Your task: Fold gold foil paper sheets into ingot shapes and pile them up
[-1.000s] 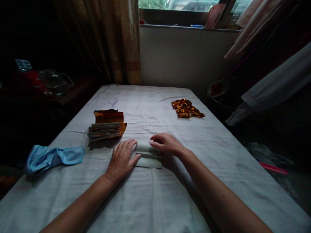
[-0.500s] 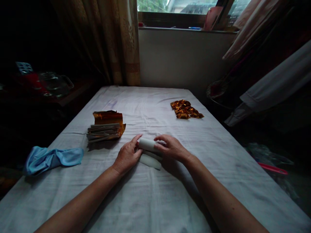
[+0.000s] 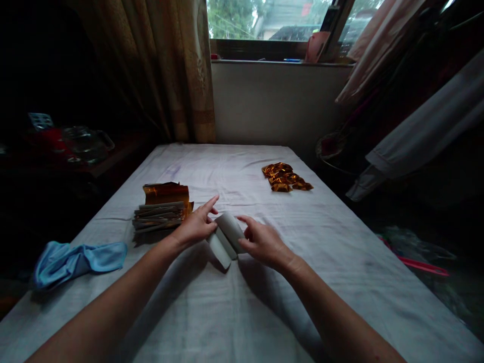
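Observation:
A pale grey-white sheet of paper [image 3: 231, 229] stands slantwise in the middle of the bed-like cloth surface, its sides curled up around a fold. My left hand [image 3: 196, 222] is at its left edge, thumb against the paper and index finger stretched forward. On the right edge, my right hand [image 3: 262, 241] grips the sheet between thumb and bent fingers. Left of my hands lies a stack of gold foil paper [image 3: 162, 209], several sheets rolled with grey backs outward. Farther off to the right rests a cluster of folded gold foil pieces [image 3: 284, 177].
White cloth [image 3: 242, 312] covers the table-like surface. A crumpled blue cloth [image 3: 81, 259] lies near its left edge. Beyond that edge is a glass jug [image 3: 85, 143] on a dark stand. Clothes [image 3: 419, 128] hang at the right. A curtain [image 3: 181, 70] and window are ahead.
The sheet of paper has turned from lying crosswise to a slant, its curled right side now raised. My left hand's index finger has stretched forward. The camera has tilted up slightly.

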### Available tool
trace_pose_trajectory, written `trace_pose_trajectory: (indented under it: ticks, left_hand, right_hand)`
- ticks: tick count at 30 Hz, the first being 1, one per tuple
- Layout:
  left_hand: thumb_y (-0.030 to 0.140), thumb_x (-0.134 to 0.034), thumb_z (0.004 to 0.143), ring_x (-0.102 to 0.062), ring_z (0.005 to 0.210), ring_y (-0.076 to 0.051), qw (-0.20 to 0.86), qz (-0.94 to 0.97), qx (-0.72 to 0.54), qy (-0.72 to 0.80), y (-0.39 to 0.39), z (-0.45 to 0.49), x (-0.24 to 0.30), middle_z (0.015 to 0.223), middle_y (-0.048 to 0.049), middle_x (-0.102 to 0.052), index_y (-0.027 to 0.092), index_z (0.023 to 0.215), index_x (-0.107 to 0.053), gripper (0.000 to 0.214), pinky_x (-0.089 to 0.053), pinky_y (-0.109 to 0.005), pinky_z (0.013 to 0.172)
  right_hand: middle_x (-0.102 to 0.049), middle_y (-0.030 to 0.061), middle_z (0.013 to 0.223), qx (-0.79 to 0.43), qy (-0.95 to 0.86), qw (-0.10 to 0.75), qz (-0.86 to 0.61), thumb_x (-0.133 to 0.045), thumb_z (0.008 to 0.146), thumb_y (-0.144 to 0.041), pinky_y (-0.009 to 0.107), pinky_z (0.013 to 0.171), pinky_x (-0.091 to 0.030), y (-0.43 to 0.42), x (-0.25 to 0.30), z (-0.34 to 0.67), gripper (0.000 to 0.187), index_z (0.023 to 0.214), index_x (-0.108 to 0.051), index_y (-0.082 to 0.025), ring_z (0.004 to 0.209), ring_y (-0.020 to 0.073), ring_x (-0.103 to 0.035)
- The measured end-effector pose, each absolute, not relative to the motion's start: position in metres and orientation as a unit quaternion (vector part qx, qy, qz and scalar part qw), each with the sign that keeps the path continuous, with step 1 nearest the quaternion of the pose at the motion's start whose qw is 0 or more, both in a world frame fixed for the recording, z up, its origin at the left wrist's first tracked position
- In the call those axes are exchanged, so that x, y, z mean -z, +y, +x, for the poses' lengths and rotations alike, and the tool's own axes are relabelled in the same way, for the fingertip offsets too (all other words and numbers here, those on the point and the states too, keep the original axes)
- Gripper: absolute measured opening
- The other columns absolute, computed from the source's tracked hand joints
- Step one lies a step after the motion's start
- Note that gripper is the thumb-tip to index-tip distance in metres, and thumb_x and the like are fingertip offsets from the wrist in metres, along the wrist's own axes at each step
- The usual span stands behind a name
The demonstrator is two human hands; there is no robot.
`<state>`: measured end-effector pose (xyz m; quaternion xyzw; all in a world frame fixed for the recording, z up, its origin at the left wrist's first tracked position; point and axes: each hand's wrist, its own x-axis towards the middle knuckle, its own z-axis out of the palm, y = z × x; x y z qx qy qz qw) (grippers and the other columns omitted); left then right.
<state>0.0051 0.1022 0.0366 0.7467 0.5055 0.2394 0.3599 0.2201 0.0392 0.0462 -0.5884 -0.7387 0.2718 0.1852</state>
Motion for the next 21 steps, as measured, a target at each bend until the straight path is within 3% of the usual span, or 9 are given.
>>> trace_pose_trajectory:
  ticks: [4, 9, 12, 16, 18, 21]
  left_hand:
    - [0.009, -0.056, 0.077, -0.066, 0.088, -0.016, 0.237, 0.834, -0.177, 0.466, 0.121, 0.028, -0.041, 0.115, -0.0067, -0.065, 0.024, 0.152, -0.036, 0.08, -0.054, -0.028, 0.078]
    - [0.002, -0.056, 0.074, -0.062, 0.114, -0.021, 0.135, 0.895, -0.152, 0.397, 0.122, 0.057, -0.033, 0.127, -0.0089, -0.062, 0.022, 0.151, -0.039, 0.082, -0.049, -0.036, 0.098]
    - [0.005, -0.059, 0.079, -0.049, 0.132, -0.029, 0.07, 0.889, -0.185, 0.412, 0.102, 0.063, -0.027, 0.139, -0.0119, -0.058, 0.02, 0.136, -0.056, 0.059, -0.029, -0.053, 0.114]
    - [0.028, -0.061, 0.091, -0.057, 0.12, -0.027, 0.035, 0.892, -0.216, 0.395, 0.058, 0.061, -0.021, 0.122, -0.0083, -0.069, 0.021, 0.113, -0.067, 0.023, -0.03, -0.051, 0.112]
    - [0.041, -0.066, 0.089, -0.06, 0.114, -0.028, 0.053, 0.897, -0.194, 0.395, 0.038, 0.058, -0.018, 0.12, -0.009, -0.069, 0.021, 0.113, -0.066, 0.031, -0.034, -0.051, 0.109]
    - [0.052, -0.072, 0.082, -0.054, 0.126, -0.034, 0.057, 0.9, -0.171, 0.397, 0.021, 0.055, -0.01, 0.134, -0.0145, -0.062, 0.019, 0.128, -0.06, 0.058, -0.035, -0.054, 0.11]
  right_hand:
    - [-0.075, 0.0061, 0.095, -0.265, -0.715, 0.175, -0.623, -0.061, 0.08, -0.028, 0.03, 0.068, -0.045, 0.031, -0.041, 0.219, 0.076, 0.152, -0.036, -0.018, 0.078, 0.0222, -0.069]
    - [-0.072, 0.0085, 0.117, -0.202, -0.68, 0.233, -0.665, -0.058, 0.086, -0.029, 0.032, 0.077, -0.051, 0.043, -0.028, 0.244, 0.062, 0.146, -0.044, -0.023, 0.084, 0.0201, -0.071]
    - [-0.072, 0.008, 0.118, -0.213, -0.668, 0.249, -0.668, -0.055, 0.088, -0.024, 0.033, 0.082, -0.054, 0.053, -0.019, 0.261, 0.048, 0.136, -0.056, -0.022, 0.087, 0.0201, -0.071]
    - [-0.07, 0.0068, 0.124, -0.208, -0.693, 0.28, -0.631, -0.052, 0.089, -0.016, 0.037, 0.098, -0.05, 0.06, -0.008, 0.267, 0.044, 0.131, -0.061, -0.023, 0.109, 0.0213, -0.067]
    - [-0.068, 0.0078, 0.128, -0.191, -0.715, 0.275, -0.613, -0.051, 0.088, -0.014, 0.039, 0.104, -0.047, 0.065, -0.005, 0.264, 0.045, 0.131, -0.062, -0.022, 0.117, 0.0225, -0.063]
    - [-0.069, 0.0089, 0.126, -0.184, -0.739, 0.249, -0.598, -0.049, 0.089, -0.013, 0.038, 0.103, -0.047, 0.075, -0.004, 0.258, 0.046, 0.133, -0.062, -0.021, 0.117, 0.0231, -0.062]
